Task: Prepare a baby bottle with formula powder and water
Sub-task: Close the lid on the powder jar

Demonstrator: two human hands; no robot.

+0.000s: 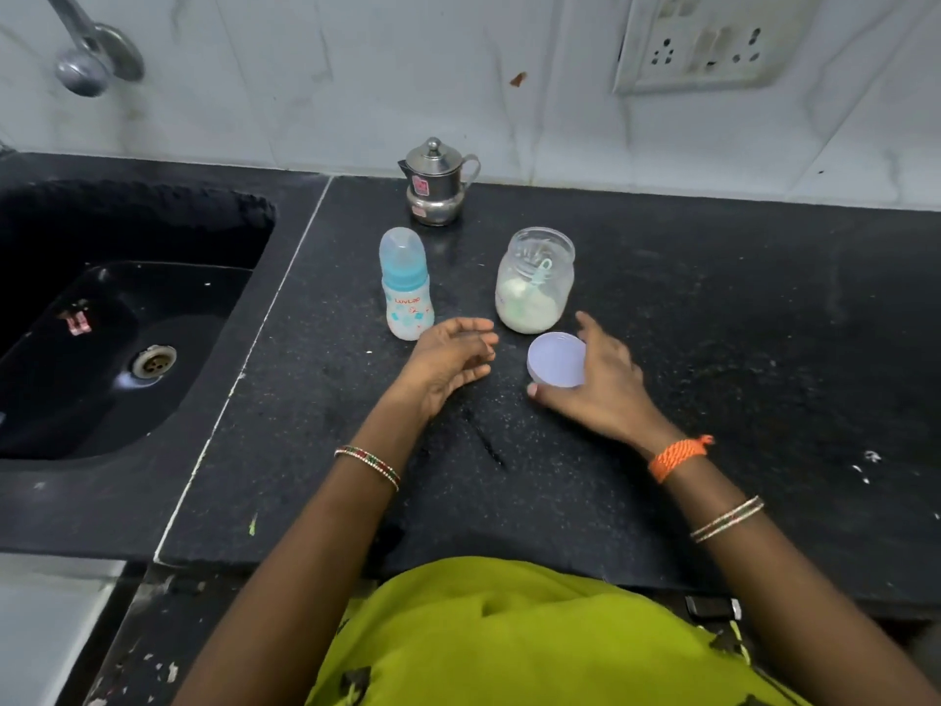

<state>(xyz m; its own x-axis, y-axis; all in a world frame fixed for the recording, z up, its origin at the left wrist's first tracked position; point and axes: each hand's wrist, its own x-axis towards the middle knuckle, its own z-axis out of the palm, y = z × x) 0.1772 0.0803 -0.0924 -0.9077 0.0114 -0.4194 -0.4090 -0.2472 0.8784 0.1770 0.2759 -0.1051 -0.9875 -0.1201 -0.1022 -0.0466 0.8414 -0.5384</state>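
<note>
Right hand [601, 384] is curled around the jar's white lid [556, 359], holding it low over the black counter [713, 308]. Left hand [453, 361] is loose, half open, holding nothing, just in front of the baby bottle [406, 285]. That bottle stands upright with its clear cap on. Beside it the glass jar [534, 280] stands open, powder low inside with a pale scoop [541, 277] poking up. A steel pot [437, 183] waits by the wall. Risk here: the left hand is close to the bottle, and a careless reach could tip it towards the sink [127, 308]; a sleeve or wrist clipping the open jar would spill powder.
</note>
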